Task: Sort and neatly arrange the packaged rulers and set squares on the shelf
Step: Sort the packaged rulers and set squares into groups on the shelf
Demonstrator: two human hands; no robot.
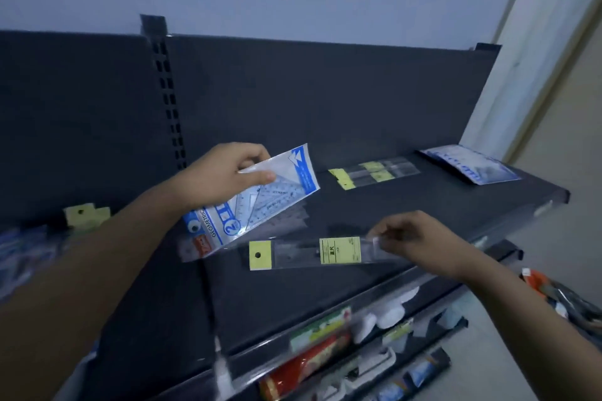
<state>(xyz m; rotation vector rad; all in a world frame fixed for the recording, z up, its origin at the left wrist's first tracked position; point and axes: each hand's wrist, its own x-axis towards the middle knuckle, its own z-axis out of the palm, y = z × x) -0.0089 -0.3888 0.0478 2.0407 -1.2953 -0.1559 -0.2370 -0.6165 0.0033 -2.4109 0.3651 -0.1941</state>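
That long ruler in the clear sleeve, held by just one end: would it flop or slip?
Probably stiff: the packaged ruler runs straight though the right hand pinches only one end. Likely light, as a fingertip pinch seems enough. Its glossy clear sleeve could slip easily.

Matt dark metal shelf (374, 277), glossy clear plastic sleeve on the set square pack (260, 202) with blue-and-white printed card, shiny transparent ruler pack (312, 252) bore matt yellow paper labels.
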